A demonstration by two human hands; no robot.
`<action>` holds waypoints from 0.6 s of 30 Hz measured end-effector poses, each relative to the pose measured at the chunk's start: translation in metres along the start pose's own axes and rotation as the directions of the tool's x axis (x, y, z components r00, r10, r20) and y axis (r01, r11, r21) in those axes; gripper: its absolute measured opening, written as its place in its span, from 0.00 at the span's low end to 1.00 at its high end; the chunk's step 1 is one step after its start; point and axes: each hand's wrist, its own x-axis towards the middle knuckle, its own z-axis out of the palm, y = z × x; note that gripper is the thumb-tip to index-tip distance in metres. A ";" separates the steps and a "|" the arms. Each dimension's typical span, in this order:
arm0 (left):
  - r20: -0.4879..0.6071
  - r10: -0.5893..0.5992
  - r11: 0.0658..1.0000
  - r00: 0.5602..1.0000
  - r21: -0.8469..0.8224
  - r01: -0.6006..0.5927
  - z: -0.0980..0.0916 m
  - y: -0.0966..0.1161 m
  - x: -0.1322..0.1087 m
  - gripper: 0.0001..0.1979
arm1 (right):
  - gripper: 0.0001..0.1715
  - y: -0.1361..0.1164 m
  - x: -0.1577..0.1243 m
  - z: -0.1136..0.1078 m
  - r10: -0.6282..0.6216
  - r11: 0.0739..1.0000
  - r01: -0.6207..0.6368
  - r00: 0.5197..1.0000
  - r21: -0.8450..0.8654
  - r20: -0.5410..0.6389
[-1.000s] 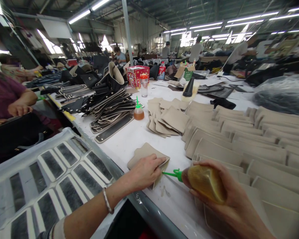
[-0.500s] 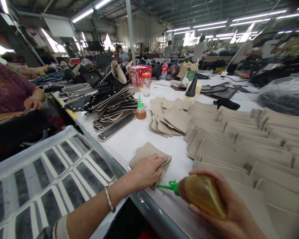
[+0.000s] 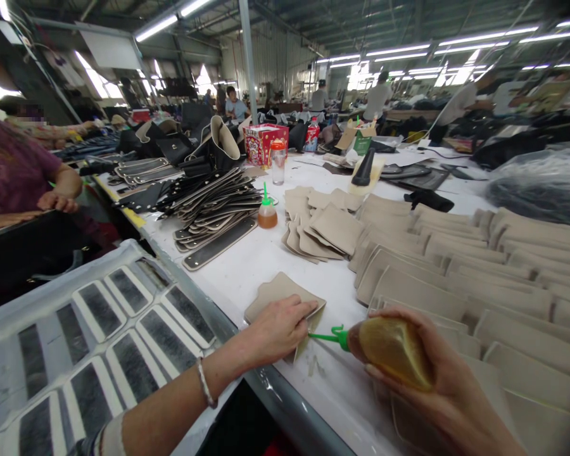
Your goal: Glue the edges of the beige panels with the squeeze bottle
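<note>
At lower centre, left hand (image 3: 279, 326) presses 1 beige panel (image 3: 272, 295), grip unclear; right hand (image 3: 449, 373) clasps 1 bottle (image 3: 392, 351), apparently gluing, next needing steady tracing.

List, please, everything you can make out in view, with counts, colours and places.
Large bottle: one, amber with green nozzle, right foreground
Near piece: one, beige, front centre
Stacked pieces: many, beige, centre to right
Small bottle: one, orange-brown with green top, mid-table
Straps: many, black with pale edges, left of small bottle
Cup: one, clear with orange lid, behind small bottle
Box: one, red, behind cup
Panels: several, dark, lower left
Table: one, white, centre
Co-workers: several, mixed clothing, left and background
Left hand: one, bare, on near piece
Right hand: one, bare, around large bottle
</note>
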 end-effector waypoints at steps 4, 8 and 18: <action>-0.001 -0.007 1.000 1.000 0.000 0.007 0.000 -0.001 0.000 0.25 | 0.27 0.003 0.001 -0.003 -0.056 0.996 0.055 0.998 -0.067 -0.003; -0.003 -0.011 1.000 1.000 -0.011 0.011 0.000 0.000 0.001 0.25 | 0.27 0.004 -0.002 -0.003 -0.061 0.997 0.062 0.998 -0.055 0.028; -0.008 -0.001 1.000 1.000 0.016 0.001 0.002 -0.001 0.001 0.25 | 0.22 0.014 0.017 -0.009 -0.195 0.968 0.179 0.978 -0.177 -0.072</action>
